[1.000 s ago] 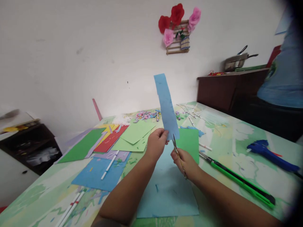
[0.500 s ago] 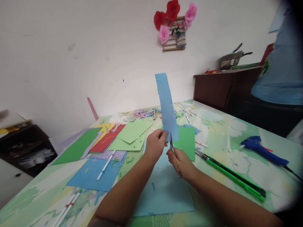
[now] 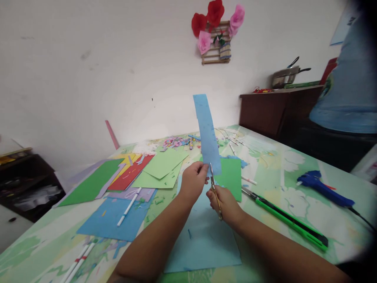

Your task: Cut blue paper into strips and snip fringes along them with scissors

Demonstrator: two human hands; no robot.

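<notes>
One left hand (image 3: 193,181): from my remote seat I see its thumb and fingers pinching the lower left corner of a blue strip (image 3: 207,133), which stands upright above the counter (image 3: 279,181).
Right hand (image 3: 228,204): wrapped round the handles of the scissors (image 3: 217,200), blades at the strip's lower end (whether they are parted, I cannot tell).
Counter top: green-and-white patterned; beneath my hands lies a light blue sheet (image 3: 206,243), with a green sheet (image 3: 231,179) just beyond.
Left side: a dark green sheet (image 3: 91,182), red sheet (image 3: 131,175) and blue sheet (image 3: 100,220), a white stick (image 3: 129,207) lying across the last.
Far edge: heaped paper scraps (image 3: 173,142).
Right side: a green cutter (image 3: 291,222) and a blue glue gun (image 3: 326,188), apart.
Room: pale wall (image 3: 88,86) carrying a small rack (image 3: 216,61) of red and pink paper flowers (image 3: 216,13); dark cabinet (image 3: 262,114) bearing a pan (image 3: 284,78); a person (image 3: 350,86) in light blue at far right.
</notes>
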